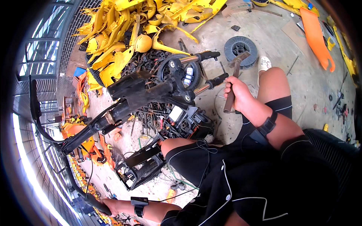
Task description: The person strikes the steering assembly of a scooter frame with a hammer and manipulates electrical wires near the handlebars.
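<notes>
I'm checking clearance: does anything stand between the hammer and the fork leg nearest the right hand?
Nothing visible stands between the hammer in the right hand and that fork leg; the gray disc lies behind the hammer.

Concrete floor (277, 43), bearing: 1 heap of yellow panels (113, 30), far left; dark metal parts (151, 117), heaped nearer; 1 grey disc (229, 47), far; 1 orange panel (316, 35), far right.
</notes>
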